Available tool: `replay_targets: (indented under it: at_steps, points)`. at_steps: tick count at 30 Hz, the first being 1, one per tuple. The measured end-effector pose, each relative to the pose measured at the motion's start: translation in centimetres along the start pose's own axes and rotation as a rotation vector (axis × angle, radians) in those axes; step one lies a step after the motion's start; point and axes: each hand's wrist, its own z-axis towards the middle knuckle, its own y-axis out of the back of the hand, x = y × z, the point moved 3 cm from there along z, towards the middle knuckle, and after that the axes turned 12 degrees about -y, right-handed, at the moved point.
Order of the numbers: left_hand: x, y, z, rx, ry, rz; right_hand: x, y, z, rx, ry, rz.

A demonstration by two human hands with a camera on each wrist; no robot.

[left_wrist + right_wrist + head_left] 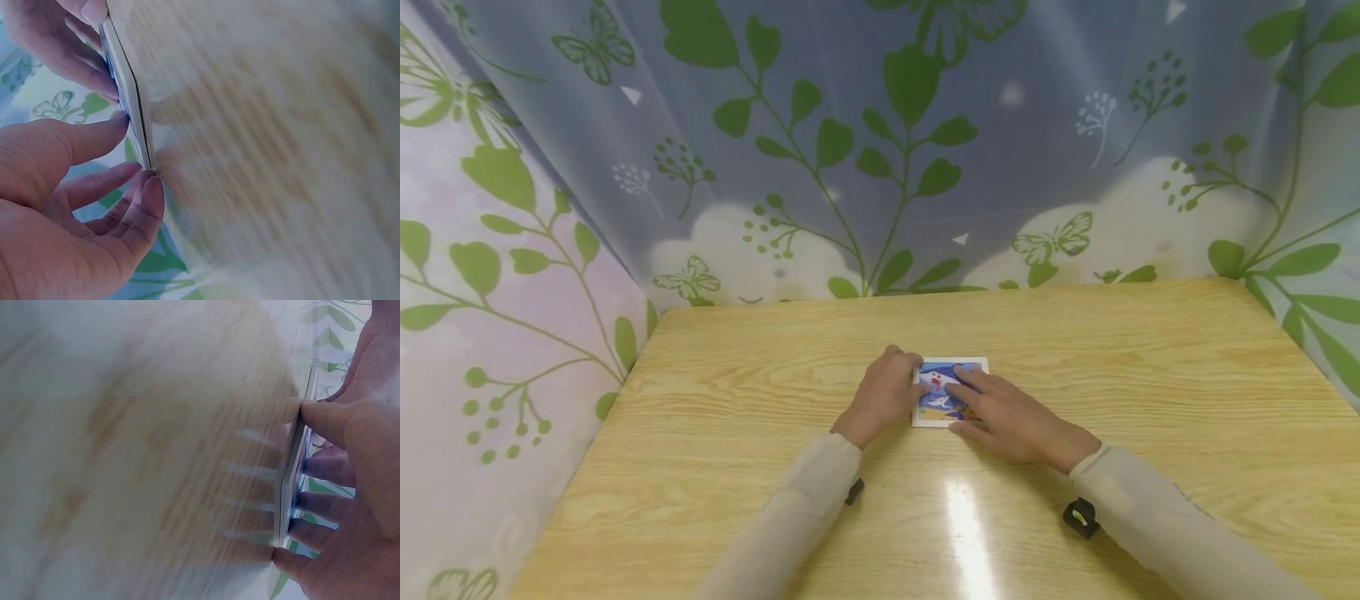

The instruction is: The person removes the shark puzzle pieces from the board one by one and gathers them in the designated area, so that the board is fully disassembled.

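Note:
A small flat picture board [951,363] with a white border and a blue cartoon picture lies on the wooden table. My left hand [883,392] holds its left edge: the thumb lies on the face, and the curled fingers meet the far-left corner, as the left wrist view shows. Spread across the picture's right part, my right hand [1018,421] rests its fairly straight fingers on the surface. Its thumb touches the near edge. In the right wrist view, the little finger [290,564] reaches the tabletop beside the board [284,503]. Both hands cover parts of the picture.
The light wood table [737,358] extends around the board on all sides. Behind it hangs a blue-grey curtain [1037,125] printed with green leaves and butterflies, and similar cloth [550,317] lines the left side. Glare shows on the near tabletop. Both wrists carry dark straps.

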Motion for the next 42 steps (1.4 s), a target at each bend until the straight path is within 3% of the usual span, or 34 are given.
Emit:
replay_targets:
  at_steps: [24,42]
  points:
    - [0.2,0.0,0.3,-0.036,0.054,-0.107,0.0,0.2,-0.2,0.023,-0.028,0.02]
    - [0.6,0.2,1.3,-0.057,0.184,-0.209,0.2,0.5,0.0,0.058,-0.045,0.013]
